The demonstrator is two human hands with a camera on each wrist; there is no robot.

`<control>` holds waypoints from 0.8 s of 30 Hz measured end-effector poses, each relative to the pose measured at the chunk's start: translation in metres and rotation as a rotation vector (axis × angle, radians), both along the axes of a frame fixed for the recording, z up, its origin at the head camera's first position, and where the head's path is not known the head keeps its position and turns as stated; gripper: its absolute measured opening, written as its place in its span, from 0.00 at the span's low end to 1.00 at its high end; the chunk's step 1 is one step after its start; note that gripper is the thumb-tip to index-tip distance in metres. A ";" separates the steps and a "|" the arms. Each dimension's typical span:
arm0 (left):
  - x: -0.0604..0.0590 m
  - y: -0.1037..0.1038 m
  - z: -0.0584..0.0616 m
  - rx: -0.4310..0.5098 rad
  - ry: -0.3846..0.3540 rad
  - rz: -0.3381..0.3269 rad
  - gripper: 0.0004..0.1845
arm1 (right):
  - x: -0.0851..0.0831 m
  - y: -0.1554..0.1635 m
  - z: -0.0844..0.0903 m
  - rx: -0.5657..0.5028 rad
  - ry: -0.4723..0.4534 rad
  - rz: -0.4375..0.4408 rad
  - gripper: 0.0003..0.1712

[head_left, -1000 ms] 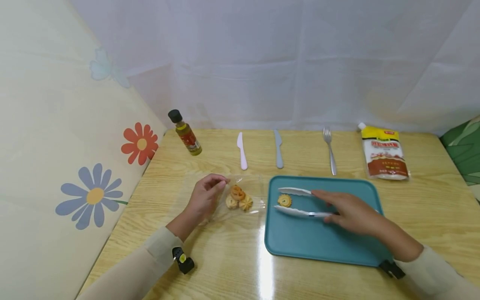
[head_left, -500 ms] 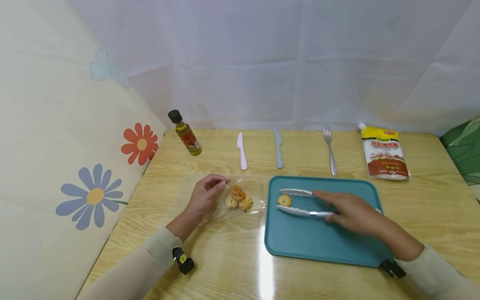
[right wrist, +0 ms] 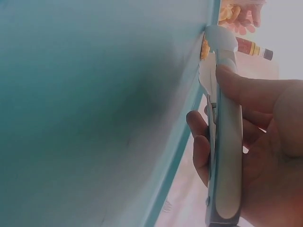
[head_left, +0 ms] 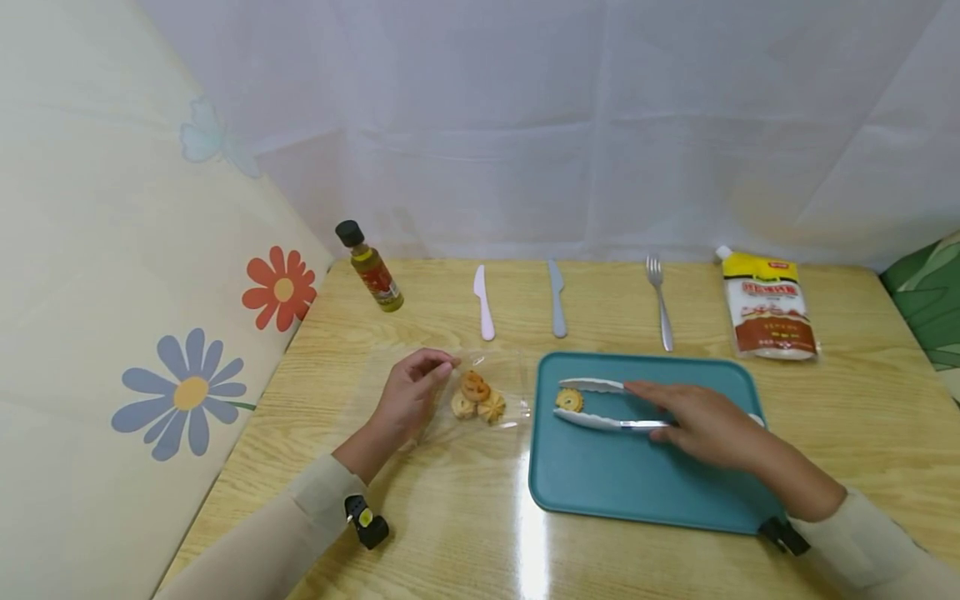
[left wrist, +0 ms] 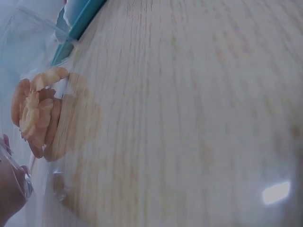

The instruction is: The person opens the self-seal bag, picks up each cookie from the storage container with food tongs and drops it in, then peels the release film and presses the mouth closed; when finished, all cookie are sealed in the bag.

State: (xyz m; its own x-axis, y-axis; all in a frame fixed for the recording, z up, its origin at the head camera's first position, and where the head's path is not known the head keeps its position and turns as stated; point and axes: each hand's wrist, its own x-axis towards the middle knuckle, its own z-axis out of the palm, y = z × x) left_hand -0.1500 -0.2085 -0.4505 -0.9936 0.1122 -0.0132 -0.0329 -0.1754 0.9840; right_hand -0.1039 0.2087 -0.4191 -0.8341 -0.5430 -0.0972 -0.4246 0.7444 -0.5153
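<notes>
My left hand (head_left: pixel 408 396) pinches the edge of a clear plastic bag (head_left: pixel 516 375) lying on the table. Inside the bag are several cookies (head_left: pixel 491 407), bunched together; the left wrist view shows these cookies (left wrist: pixel 38 113) from the side. My right hand (head_left: pixel 701 425) holds a pair of tongs (head_left: pixel 588 421) with white scalloped tips over the teal tray (head_left: pixel 637 492). One round cookie (head_left: pixel 569 401) lies on the tray's left part, between the parted tips of the tongs. Seen from the right wrist, the thumb and fingers wrap the handle of the tongs (right wrist: pixel 228 156).
Behind the bag and tray lie a pink knife (head_left: pixel 484 304), a grey-blue knife (head_left: pixel 557 300) and a fork (head_left: pixel 660 304). An oil bottle (head_left: pixel 375 271) stands at the back left. A spouted pouch (head_left: pixel 771 308) lies at the back right.
The tongs have shifted very slightly to the right and their tips stand a touch closer around the cookie. My left hand and the bag look unmoved.
</notes>
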 end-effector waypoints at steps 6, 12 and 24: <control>0.000 0.000 0.000 -0.018 -0.007 0.002 0.10 | -0.001 0.000 0.000 0.002 0.003 0.002 0.38; 0.000 0.000 0.000 -0.016 -0.005 0.000 0.10 | -0.001 0.000 0.001 -0.006 -0.007 -0.005 0.38; -0.001 -0.002 -0.002 -0.032 0.009 -0.023 0.10 | -0.007 -0.014 0.005 -0.066 0.025 0.037 0.39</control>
State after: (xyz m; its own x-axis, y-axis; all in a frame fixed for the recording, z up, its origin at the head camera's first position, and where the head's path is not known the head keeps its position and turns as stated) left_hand -0.1513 -0.2104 -0.4529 -0.9909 0.1343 -0.0084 -0.0277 -0.1427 0.9894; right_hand -0.1107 0.1943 -0.4142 -0.8152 -0.5779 -0.0392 -0.4645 0.6927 -0.5517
